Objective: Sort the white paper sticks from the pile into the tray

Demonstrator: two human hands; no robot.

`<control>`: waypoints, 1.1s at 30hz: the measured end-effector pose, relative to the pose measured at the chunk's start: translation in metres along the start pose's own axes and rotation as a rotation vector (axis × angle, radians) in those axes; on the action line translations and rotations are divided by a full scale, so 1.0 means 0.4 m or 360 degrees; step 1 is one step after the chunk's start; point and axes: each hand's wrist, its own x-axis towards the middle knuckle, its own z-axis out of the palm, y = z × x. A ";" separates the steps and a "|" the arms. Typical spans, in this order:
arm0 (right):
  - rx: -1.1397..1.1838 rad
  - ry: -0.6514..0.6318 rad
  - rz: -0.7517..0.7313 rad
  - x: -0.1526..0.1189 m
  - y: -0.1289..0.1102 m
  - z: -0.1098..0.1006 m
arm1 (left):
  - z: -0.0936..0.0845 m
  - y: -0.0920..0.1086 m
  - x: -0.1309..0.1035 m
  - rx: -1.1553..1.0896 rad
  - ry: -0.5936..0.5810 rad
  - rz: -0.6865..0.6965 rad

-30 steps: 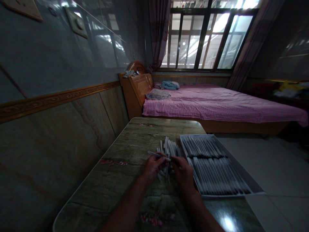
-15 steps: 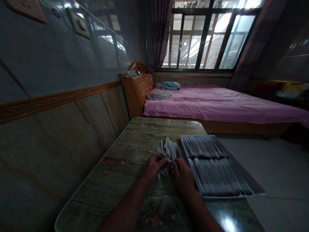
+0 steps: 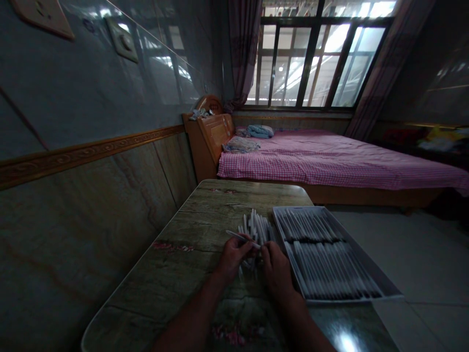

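A slim whitish pen (image 3: 237, 236) slants across between my hands, its far end pointing up and left. My left hand (image 3: 233, 256) is closed around the pen's middle. At its lower right end, the fingers of my right hand (image 3: 277, 268) are pinched together on it; the exact tip is hidden by them. Just beyond and below my hands lies a loose pile of similar white pens (image 3: 260, 226) on the table. To the right, close beside my right hand, a shallow white tray (image 3: 366, 249) holds two rows of pens with dark ends.
The marble-patterned table (image 3: 190, 220) has rounded corners and runs along a tiled wall (image 3: 91, 220) on the left. A bed (image 3: 311, 156) with a pink checked sheet stands past its far edge. Tiled floor (image 3: 366, 225) shows to the right.
Both hands hold the pen in nearly the same place. The whole view has shifted very slightly; the pile and the tray look the same.
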 end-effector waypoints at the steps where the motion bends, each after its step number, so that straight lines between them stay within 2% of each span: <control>1: -0.0055 0.0006 -0.0056 -0.002 0.004 0.003 | 0.001 0.000 -0.001 0.0006 -0.0011 -0.0001; 4: -0.0141 -0.0026 -0.0168 -0.003 0.008 0.002 | 0.001 -0.001 -0.001 0.0022 -0.0018 0.0007; 9: -0.0010 -0.0041 0.0043 0.000 -0.007 -0.010 | -0.009 0.002 0.003 0.0035 0.0032 0.0023; 14: -0.0083 -0.0061 -0.0066 -0.003 -0.002 -0.001 | -0.010 0.002 0.000 0.0069 -0.0025 0.0013; 19: -0.0138 -0.0053 0.0042 -0.003 -0.006 -0.001 | -0.016 -0.005 0.005 0.0101 -0.0007 0.0043; 22: -0.0216 -0.0059 -0.0069 -0.003 -0.005 -0.003 | -0.017 -0.006 0.005 0.0119 -0.0053 0.0033; 25: -0.0303 -0.0149 -0.0198 -0.004 0.000 -0.004 | -0.009 -0.001 0.001 0.0162 -0.0050 0.0036; 30: -0.0277 -0.0137 -0.0025 -0.006 0.000 -0.002 | -0.001 0.012 -0.005 0.0225 -0.0013 0.0066; 33: -0.0248 -0.0148 -0.0117 -0.008 0.002 0.002 | -0.002 0.017 -0.008 0.0352 -0.0071 0.0090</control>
